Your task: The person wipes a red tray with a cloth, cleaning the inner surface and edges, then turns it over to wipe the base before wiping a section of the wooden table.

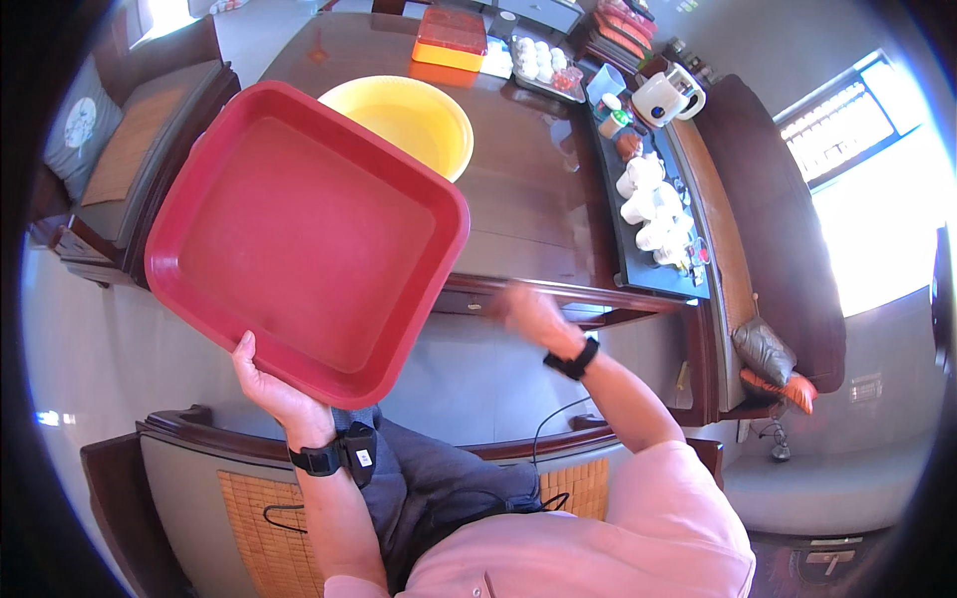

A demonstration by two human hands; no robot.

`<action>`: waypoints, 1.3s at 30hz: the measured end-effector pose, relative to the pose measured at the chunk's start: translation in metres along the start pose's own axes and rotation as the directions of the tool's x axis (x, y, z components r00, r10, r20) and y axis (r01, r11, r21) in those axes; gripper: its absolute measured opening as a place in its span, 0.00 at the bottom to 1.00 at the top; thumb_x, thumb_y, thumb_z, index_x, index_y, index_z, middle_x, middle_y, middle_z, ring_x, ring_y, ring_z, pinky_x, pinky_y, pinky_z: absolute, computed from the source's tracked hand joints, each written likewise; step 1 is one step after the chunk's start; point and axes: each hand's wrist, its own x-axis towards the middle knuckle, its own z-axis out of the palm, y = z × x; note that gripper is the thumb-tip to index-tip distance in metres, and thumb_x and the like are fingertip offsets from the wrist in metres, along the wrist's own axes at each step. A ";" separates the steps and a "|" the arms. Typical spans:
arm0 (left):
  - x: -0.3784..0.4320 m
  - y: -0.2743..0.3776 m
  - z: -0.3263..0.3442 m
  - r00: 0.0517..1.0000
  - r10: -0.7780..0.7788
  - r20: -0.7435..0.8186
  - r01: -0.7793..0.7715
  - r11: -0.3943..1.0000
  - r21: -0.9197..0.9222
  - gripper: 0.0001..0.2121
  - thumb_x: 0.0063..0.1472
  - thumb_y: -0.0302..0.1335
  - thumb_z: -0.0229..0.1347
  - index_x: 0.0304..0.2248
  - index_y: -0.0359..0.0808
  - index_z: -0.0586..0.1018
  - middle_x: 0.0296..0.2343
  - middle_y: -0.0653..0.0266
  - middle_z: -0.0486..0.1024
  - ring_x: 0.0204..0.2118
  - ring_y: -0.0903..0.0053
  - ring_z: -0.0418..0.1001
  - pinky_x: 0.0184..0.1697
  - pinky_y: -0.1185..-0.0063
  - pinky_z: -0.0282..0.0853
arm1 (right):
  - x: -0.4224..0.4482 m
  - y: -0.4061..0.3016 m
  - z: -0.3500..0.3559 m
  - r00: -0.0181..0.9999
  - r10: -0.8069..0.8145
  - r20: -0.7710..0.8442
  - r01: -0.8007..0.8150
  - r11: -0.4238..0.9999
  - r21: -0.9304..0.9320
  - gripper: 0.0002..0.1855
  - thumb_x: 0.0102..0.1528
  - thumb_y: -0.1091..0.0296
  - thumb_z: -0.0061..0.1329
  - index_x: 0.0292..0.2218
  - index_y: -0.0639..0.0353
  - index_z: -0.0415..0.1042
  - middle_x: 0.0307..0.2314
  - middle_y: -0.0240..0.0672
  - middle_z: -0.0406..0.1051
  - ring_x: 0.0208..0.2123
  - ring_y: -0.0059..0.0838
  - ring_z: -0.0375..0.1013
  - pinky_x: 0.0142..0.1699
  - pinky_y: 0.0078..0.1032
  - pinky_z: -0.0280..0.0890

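Note:
My left hand [273,392] grips the near rim of a red rectangular plastic basin [299,232], thumb over the edge and the other fingers hidden beneath. The basin is tilted so that its inside faces me. Behind it, partly covered, a round yellow plastic basin [426,123] stands on a dark wooden table [516,217]. My right hand [534,318] is motion-blurred before the table's front edge, to the right of the red basin and apart from it. Its fingers look curled, but blur hides whether they hold anything. Black bands circle both wrists.
A yellow box with a red lid [452,34] and a tray of white cups [542,63] stand at the table's far side. Along the right, a black tea tray [624,254] carries several white cups; an electric kettle [662,97] stands beyond. Wooden seating surrounds the table.

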 end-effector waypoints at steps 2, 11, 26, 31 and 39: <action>0.001 -0.002 0.001 1.000 -0.023 0.003 0.023 1.000 -0.020 0.22 0.61 0.38 0.48 0.52 0.36 0.69 0.47 0.63 0.70 0.51 0.70 0.68 0.52 0.71 0.63 | -0.031 -0.021 0.011 0.971 0.049 0.233 -0.067 0.995 0.072 0.12 0.50 0.67 0.47 0.33 0.55 0.82 0.30 0.45 0.77 0.36 0.48 0.76 0.44 0.35 0.71; 0.002 -0.001 0.002 0.998 -0.055 -0.012 0.055 0.998 -0.013 0.20 0.61 0.39 0.48 0.49 0.37 0.71 0.46 0.65 0.71 0.50 0.71 0.69 0.52 0.72 0.64 | -0.008 0.009 -0.033 0.777 0.042 -0.629 -0.084 0.996 -0.036 0.09 0.53 0.76 0.49 0.36 0.57 0.77 0.33 0.39 0.70 0.37 0.44 0.72 0.42 0.36 0.69; 0.007 -0.001 -0.004 0.997 -0.047 -0.068 0.047 0.999 0.006 0.18 0.62 0.38 0.48 0.47 0.37 0.71 0.45 0.65 0.72 0.48 0.72 0.69 0.51 0.73 0.64 | 0.031 0.010 -0.026 0.889 -0.114 -0.444 0.117 0.993 -0.020 0.04 0.49 0.80 0.50 0.30 0.64 0.72 0.29 0.46 0.70 0.35 0.50 0.72 0.40 0.41 0.68; 0.004 -0.001 0.000 0.995 -0.076 -0.068 0.076 0.997 -0.011 0.17 0.62 0.38 0.48 0.46 0.37 0.71 0.44 0.66 0.72 0.48 0.72 0.70 0.51 0.73 0.64 | 0.045 0.018 -0.037 0.895 -0.055 -0.443 0.049 0.998 -0.024 0.03 0.49 0.81 0.49 0.28 0.64 0.72 0.27 0.46 0.71 0.33 0.51 0.72 0.39 0.42 0.68; 0.006 -0.003 -0.005 0.998 -0.042 -0.041 0.041 0.999 -0.027 0.18 0.62 0.38 0.49 0.47 0.37 0.71 0.44 0.65 0.72 0.48 0.73 0.70 0.51 0.73 0.64 | 0.057 0.031 -0.031 0.917 -0.060 -0.395 0.011 0.992 -0.126 0.04 0.47 0.83 0.49 0.27 0.65 0.70 0.27 0.47 0.70 0.34 0.51 0.72 0.40 0.42 0.68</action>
